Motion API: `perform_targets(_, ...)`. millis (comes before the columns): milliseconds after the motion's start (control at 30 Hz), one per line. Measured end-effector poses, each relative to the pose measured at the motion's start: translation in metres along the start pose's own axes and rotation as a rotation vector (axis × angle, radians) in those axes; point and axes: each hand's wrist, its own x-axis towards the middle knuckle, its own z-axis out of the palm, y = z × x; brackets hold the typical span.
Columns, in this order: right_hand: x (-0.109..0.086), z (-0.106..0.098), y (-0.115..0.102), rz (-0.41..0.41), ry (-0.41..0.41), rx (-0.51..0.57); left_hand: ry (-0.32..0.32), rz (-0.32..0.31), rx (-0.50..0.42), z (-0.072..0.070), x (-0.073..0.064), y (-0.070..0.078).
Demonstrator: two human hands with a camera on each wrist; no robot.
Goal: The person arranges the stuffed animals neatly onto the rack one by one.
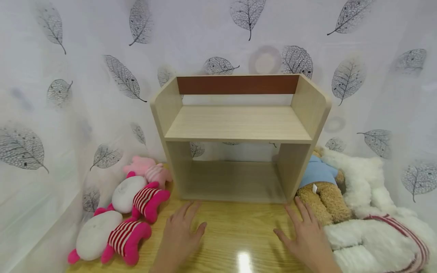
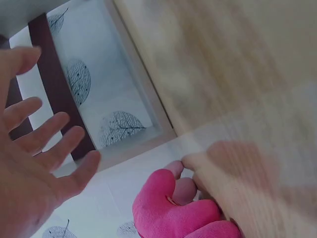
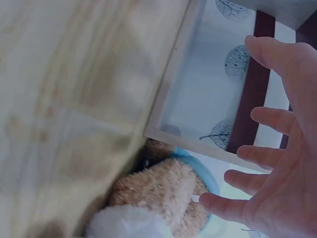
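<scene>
A small two-tier wooden shelf [image 1: 239,123] stands upright on the wooden table, its two levels bare. My left hand [image 1: 181,233] is spread in front of the shelf's lower left corner, palm down in the head view. Its fingers are apart and hold nothing, as the left wrist view of the hand [image 2: 44,144] also shows. Near the shelf's lower right corner, my right hand [image 1: 305,237] spreads its fingers likewise. In the right wrist view that hand [image 3: 272,148] is empty, with the brown teddy bear [image 3: 158,191] beyond its fingers.
Left of the shelf lie two pink-and-white plush toys [image 1: 123,233] in striped clothes and a pale pink plush [image 1: 146,167]. On the right are a teddy bear in a blue top [image 1: 315,170] and white plush toys [image 1: 379,235]. A leaf-print curtain [image 1: 211,34] hangs behind.
</scene>
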Motion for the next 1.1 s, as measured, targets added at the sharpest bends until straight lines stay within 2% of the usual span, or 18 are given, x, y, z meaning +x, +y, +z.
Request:
perform_targets(167,0.002,-0.01,0.004,-0.027,0.062,0.006,0.185,0.019,-0.091,-0.003,0.01,-0.007)
perform_targets(367,0.002,-0.024,0.014,0.002,0.113,0.006,0.322,-0.062,-0.252,-0.008,0.027,-0.016)
perform_targets(533,-0.003,-0.033,0.029,0.025,0.233,0.003,0.468,-0.097,-0.361,-0.009,0.048,-0.026)
perform_targets(600,-0.006,-0.035,0.036,0.039,0.296,-0.007,0.525,-0.134,-0.422,-0.009,0.057,-0.029)
perform_targets(700,-0.011,-0.036,0.046,0.036,0.411,-0.032,0.574,-0.235,-0.532,-0.009,0.068,-0.033)
perform_targets(800,-0.013,-0.036,0.054,0.058,0.503,-0.036,0.579,-0.352,-0.62,-0.008,0.075,-0.037)
perform_targets(933,-0.018,-0.038,0.064,0.179,0.541,-0.04,0.505,-0.485,-0.695,-0.009,0.084,-0.042)
perform_targets(1000,-0.023,-0.04,0.07,0.246,0.569,-0.042,0.46,-0.532,-0.716,-0.011,0.089,-0.045)
perform_targets(1033,-0.026,-0.041,0.074,0.272,0.591,-0.043,0.439,-0.547,-0.719,-0.013,0.091,-0.046)
perform_targets(1067,-0.028,-0.042,0.077,0.33,0.58,-0.028,0.416,-0.557,-0.717,-0.014,0.093,-0.048)
perform_targets(1100,-0.031,-0.043,0.08,0.354,0.611,-0.016,0.394,-0.564,-0.716,-0.016,0.095,-0.049)
